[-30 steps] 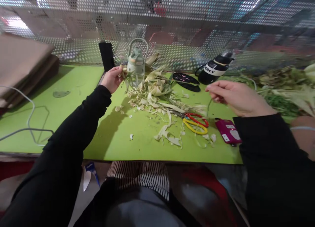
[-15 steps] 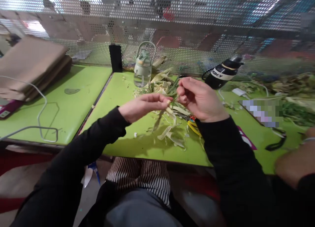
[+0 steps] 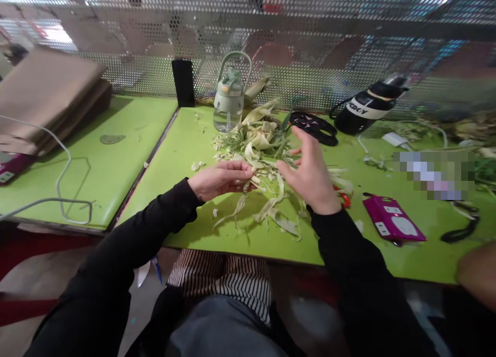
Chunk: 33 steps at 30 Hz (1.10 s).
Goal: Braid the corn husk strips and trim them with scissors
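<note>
In the head view my left hand [image 3: 227,179] is closed, its thumb and fingers pinching a pale strip of corn husk [image 3: 237,207] that hangs below them. My right hand [image 3: 312,173] is open above the table, thumb and fingers apart, and nothing shows in it. Between and behind both hands lies a loose heap of pale husks and green shreds [image 3: 263,135]. More husk strips [image 3: 279,220] are scattered on the table before me. An orange-red handle [image 3: 344,198], partly hidden, pokes out beside my right wrist.
A pale green water bottle [image 3: 228,101] and an upright black slab [image 3: 183,83] stand near the perforated metal screen [image 3: 139,62]. To the right are a tilted black bottle [image 3: 366,109], a purple packet [image 3: 393,220] and another person's arm [image 3: 478,274]. Brown paper sheets [image 3: 46,98] lie left.
My right hand has opened and come away from my left. My left hand has lowered slightly, still pinching the husk strip. The view has shifted, baring the purple packet and a black round object.
</note>
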Tool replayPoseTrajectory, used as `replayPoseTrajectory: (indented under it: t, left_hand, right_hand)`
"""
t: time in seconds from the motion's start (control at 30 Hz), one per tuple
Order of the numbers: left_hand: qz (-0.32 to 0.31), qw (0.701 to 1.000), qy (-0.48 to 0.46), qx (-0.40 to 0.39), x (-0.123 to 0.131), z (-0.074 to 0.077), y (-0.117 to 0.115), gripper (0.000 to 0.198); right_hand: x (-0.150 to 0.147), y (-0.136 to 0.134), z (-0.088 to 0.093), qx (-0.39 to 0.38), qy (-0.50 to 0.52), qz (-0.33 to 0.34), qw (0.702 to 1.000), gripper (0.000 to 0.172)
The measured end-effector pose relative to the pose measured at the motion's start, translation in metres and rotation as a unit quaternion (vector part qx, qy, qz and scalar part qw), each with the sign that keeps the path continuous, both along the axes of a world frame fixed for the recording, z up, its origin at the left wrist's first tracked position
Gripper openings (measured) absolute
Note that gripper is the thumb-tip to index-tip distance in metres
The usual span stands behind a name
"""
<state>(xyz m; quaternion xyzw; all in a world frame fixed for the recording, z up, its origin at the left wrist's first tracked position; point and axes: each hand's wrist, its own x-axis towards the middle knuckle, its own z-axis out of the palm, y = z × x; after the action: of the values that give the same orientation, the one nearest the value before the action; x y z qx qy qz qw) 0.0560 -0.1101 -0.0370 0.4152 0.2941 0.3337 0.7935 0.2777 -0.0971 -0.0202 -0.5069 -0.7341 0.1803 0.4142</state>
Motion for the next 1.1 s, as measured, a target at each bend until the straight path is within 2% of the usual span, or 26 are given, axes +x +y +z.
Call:
replayPoseTrajectory:
  t: [0.07, 0.1, 0.17, 0.23, 0.33, 0.4, 0.53, 0.67, 0.83, 0.97, 1.1]
  left_hand:
    - [-0.004, 1.000, 0.009, 0.002, 0.000, -0.003, 0.003, 0.014]
    - [-0.006, 1.000, 0.011, 0.005, 0.000, -0.004, 0.004, 0.015]
    - [-0.009, 1.000, 0.016, 0.006, -0.001, -0.004, 0.005, 0.016]
    - [0.001, 1.000, 0.025, 0.004, -0.003, -0.005, 0.006, 0.017]
    - [0.033, 0.998, 0.048, 0.000, -0.003, -0.007, 0.005, 0.014]
    - [0.049, 0.997, 0.063, -0.001, -0.002, -0.007, 0.003, 0.010]
    - [0.078, 0.993, 0.087, 0.006, 0.002, -0.007, 0.001, 0.008]
    - [0.105, 0.987, 0.117, 0.035, 0.006, -0.005, -0.002, 0.008]
    - [0.136, 0.975, 0.153, 0.087, 0.011, -0.004, -0.005, 0.014]
    - [0.119, 0.975, 0.164, 0.090, 0.010, -0.006, -0.005, 0.012]
    - [0.106, 0.973, 0.171, 0.111, 0.011, -0.012, -0.005, 0.009]
  right_hand:
    - [-0.006, -0.008, -0.004, -0.004, -0.073, 0.101, 0.992, 0.067]
    - [-0.010, -0.011, -0.006, -0.038, -0.081, 0.158, 0.983, 0.066]
    - [-0.014, -0.014, -0.009, -0.100, -0.076, 0.208, 0.970, 0.050]
    - [-0.016, -0.015, -0.010, -0.107, -0.066, 0.184, 0.975, 0.029]
    - [-0.014, -0.016, -0.010, -0.053, -0.038, 0.113, 0.991, 0.026]
    - [-0.013, -0.019, -0.009, -0.040, -0.012, 0.094, 0.995, 0.023]
    - [-0.012, -0.026, -0.011, -0.051, 0.014, 0.102, 0.993, 0.017]
    - [-0.013, -0.028, -0.013, -0.029, 0.009, 0.091, 0.995, 0.011]
    - [-0.017, -0.028, -0.012, -0.021, -0.015, 0.145, 0.989, 0.008]
    - [-0.018, -0.027, -0.013, 0.014, -0.001, 0.152, 0.988, 0.010]
    - [-0.018, -0.027, -0.014, -0.008, 0.016, 0.161, 0.987, 0.013]
